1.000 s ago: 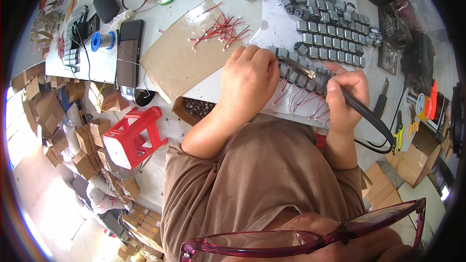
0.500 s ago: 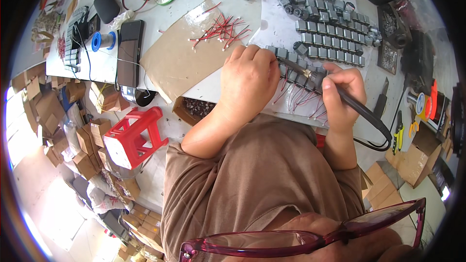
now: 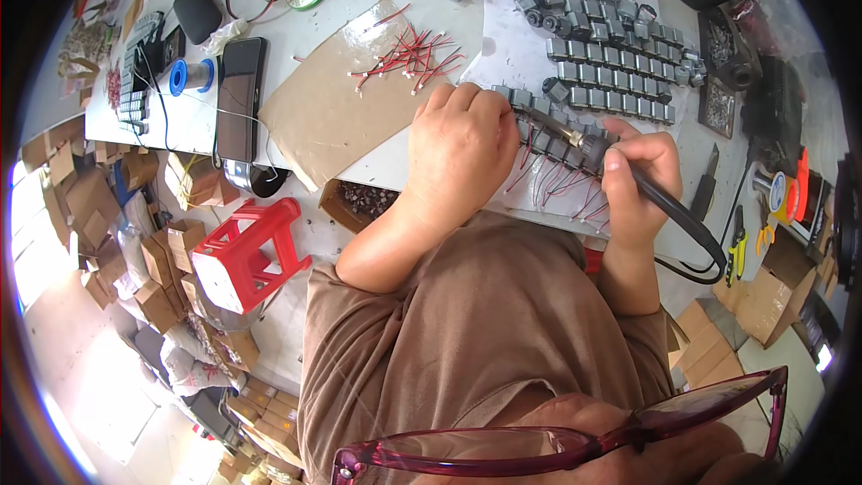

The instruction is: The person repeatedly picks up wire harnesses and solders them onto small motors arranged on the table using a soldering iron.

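My right hand [image 3: 642,175] grips a soldering iron [image 3: 594,149] by its dark handle, its metal tip slanting up and left toward my left hand. The iron lies over a row of small metal motors [image 3: 549,145], several of which have thin red and black wires [image 3: 561,181] hanging toward me. My left hand [image 3: 464,139] is closed at the left end of that row; what its fingers pinch is hidden behind the hand. Beyond both hands, more rows of motors [image 3: 611,76] stand on white paper.
Loose wires with small white plugs [image 3: 409,58] lie on a brown cardboard sheet [image 3: 314,108]. To the left are a phone [image 3: 241,99] and a blue solder spool [image 3: 190,77]. A utility knife [image 3: 705,181] rests at right. A red stool [image 3: 247,256] stands below the table.
My right hand and the soldering iron have shifted slightly to the right and toward me. My left hand stays nearly in place.
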`<state>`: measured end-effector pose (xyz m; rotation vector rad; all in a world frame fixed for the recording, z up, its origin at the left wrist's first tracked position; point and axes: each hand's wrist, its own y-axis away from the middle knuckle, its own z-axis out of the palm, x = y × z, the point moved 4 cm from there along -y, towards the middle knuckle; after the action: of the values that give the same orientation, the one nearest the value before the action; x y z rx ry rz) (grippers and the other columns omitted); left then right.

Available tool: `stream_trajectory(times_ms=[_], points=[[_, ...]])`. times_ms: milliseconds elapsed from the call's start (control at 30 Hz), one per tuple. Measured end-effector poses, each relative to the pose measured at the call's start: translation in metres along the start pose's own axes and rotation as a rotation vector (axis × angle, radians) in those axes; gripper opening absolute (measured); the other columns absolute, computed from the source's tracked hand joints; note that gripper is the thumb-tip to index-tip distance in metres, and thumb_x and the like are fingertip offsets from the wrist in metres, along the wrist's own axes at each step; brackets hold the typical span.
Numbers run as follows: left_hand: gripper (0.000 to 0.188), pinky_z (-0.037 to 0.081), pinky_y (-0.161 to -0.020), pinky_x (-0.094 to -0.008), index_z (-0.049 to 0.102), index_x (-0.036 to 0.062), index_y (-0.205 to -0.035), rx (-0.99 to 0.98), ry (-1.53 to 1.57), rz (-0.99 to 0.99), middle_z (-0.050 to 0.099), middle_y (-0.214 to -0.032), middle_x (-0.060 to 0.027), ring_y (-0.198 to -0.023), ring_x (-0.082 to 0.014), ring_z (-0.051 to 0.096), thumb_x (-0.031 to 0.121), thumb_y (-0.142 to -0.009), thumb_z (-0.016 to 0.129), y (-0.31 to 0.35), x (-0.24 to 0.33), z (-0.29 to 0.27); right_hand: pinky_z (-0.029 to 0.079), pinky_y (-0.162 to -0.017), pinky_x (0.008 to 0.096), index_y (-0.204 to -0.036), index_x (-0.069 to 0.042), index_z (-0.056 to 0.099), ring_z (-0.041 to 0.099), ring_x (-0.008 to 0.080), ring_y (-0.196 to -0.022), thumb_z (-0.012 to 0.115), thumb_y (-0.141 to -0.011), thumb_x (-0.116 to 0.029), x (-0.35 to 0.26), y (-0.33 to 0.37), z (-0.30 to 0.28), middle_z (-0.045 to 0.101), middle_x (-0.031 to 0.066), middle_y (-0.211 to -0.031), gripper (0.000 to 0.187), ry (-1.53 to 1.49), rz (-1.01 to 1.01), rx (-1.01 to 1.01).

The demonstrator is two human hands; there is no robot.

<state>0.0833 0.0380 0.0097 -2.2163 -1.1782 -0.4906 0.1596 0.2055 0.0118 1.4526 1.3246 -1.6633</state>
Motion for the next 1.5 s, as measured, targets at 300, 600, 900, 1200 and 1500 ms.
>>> stream_trajectory(times_ms=[300,600,900,1200,1500], points=[[0.007,0.044,-0.058,-0.0336,0.059,0.0052,-0.072,0.004,-0.031,-0.005,0.057,-0.066,-0.0056,-0.063,-0.0230,0.054,0.005,-0.068,0.064,0.002,0.000,-0.001,0.045,-0.083,0.0354,-0.076,0.000,0.052,0.052,0.0112,-0.067,0.062,-0.072,0.000,0.001,-0.001,0.005,0.049,0.0028,-0.063,0.011,0.042,0.001,-0.036],[0.007,0.043,-0.060,-0.0374,0.055,0.0062,-0.072,-0.002,-0.005,-0.016,0.054,-0.068,-0.0082,-0.066,-0.0274,0.052,0.009,-0.069,0.062,0.002,-0.001,0.001,0.045,-0.085,0.0410,-0.076,0.001,0.050,0.052,0.0128,-0.067,0.060,-0.074,0.001,-0.002,0.000,0.000,0.049,0.0046,-0.070,0.010,0.020,-0.023,-0.014],[0.007,0.043,-0.059,-0.0375,0.055,0.0063,-0.071,0.004,-0.026,-0.005,0.053,-0.068,-0.0082,-0.066,-0.0272,0.052,0.009,-0.070,0.061,0.003,0.000,0.001,0.044,-0.087,0.0421,-0.076,0.000,0.049,0.051,0.0119,-0.064,0.059,-0.074,0.002,-0.002,0.002,-0.003,0.048,0.0041,-0.069,0.010,0.010,-0.001,0.005],[0.009,0.043,-0.062,-0.0380,0.056,0.0054,-0.075,-0.011,-0.013,-0.021,0.055,-0.072,-0.0093,-0.069,-0.0278,0.052,0.009,-0.070,0.062,0.004,0.003,-0.001,0.044,-0.087,0.0449,-0.077,0.000,0.048,0.049,0.0104,-0.062,0.058,-0.074,0.001,-0.003,0.003,-0.006,0.046,0.0033,-0.067,0.010,-0.004,-0.026,0.027],[0.009,0.045,-0.069,-0.0340,0.064,0.0074,-0.082,0.149,-0.274,-0.040,0.062,-0.083,-0.0060,-0.078,-0.0233,0.057,0.009,-0.073,0.063,-0.042,-0.087,-0.064,0.042,-0.089,0.0473,-0.080,-0.003,0.045,0.039,0.0040,-0.046,0.056,-0.078,-0.007,-0.006,0.010,-0.025,0.041,-0.0009,-0.056,0.012,-0.014,-0.064,0.151]])
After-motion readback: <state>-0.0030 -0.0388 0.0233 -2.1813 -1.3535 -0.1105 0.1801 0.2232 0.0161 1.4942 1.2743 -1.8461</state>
